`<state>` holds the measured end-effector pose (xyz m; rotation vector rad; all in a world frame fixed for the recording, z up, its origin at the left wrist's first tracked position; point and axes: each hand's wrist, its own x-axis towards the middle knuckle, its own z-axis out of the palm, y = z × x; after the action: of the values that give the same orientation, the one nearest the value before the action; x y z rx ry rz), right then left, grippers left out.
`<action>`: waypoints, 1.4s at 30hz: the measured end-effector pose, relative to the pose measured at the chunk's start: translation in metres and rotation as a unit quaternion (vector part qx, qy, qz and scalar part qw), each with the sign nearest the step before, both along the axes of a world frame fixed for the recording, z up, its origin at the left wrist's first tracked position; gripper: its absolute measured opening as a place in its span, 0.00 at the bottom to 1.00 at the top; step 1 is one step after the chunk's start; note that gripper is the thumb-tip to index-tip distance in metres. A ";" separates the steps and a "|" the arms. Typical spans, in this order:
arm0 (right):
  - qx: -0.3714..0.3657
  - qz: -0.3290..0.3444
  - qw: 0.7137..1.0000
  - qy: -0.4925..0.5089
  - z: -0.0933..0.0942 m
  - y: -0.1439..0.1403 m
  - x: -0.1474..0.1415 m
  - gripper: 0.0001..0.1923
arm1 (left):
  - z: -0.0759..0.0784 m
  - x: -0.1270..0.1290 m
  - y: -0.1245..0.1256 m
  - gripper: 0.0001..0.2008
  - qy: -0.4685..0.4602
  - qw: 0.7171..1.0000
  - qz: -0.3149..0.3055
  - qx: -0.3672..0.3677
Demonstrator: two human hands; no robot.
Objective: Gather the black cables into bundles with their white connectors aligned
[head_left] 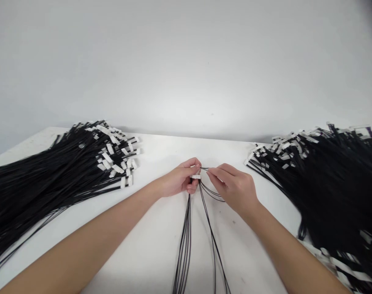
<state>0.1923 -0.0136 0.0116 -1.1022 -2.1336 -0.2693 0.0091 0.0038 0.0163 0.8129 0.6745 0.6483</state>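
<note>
In the middle of the head view my left hand (181, 177) is closed around a small white connector (196, 177) and the black wires joined to it. A bundle of thin black wires (186, 241) hangs down below this hand across the table. More wires curve out from the connector toward the right. My right hand (233, 183) is closed in a pinch on thin black wires (204, 168), whose other ends reach my left thumb and fingertips. The wire ends between the left fingers are hidden.
On the left of the white table (155, 228) lies a large heap of black wires (51, 171) with white connectors (112, 155) at their ends. A second heap of black wires (335, 183) with white connectors covers the right side. A pale wall (186, 69) rises behind.
</note>
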 end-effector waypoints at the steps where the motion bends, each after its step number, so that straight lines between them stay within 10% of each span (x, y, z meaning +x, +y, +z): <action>1: 0.000 0.002 1.000 0.000 0.000 0.000 0.000 0.08 | 0.000 0.000 0.000 0.08 0.000 1.000 -0.003 0.001; 28: 0.059 0.027 0.998 -0.017 0.006 0.001 0.001 0.08 | -0.009 0.000 0.005 0.09 -0.016 0.999 0.029 -0.040; 35: 0.033 0.183 0.976 -0.117 0.012 0.001 0.002 0.11 | -0.017 -0.003 0.012 0.08 -0.058 0.993 0.068 -0.078; 42: 0.012 0.198 0.969 -0.149 0.009 0.003 0.004 0.13 | -0.019 -0.003 0.012 0.08 -0.057 0.993 0.070 -0.080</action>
<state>0.1967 -0.0105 0.0206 -0.6259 -2.5520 -0.2839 0.0060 0.0156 -0.0023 0.5780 0.6739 0.7526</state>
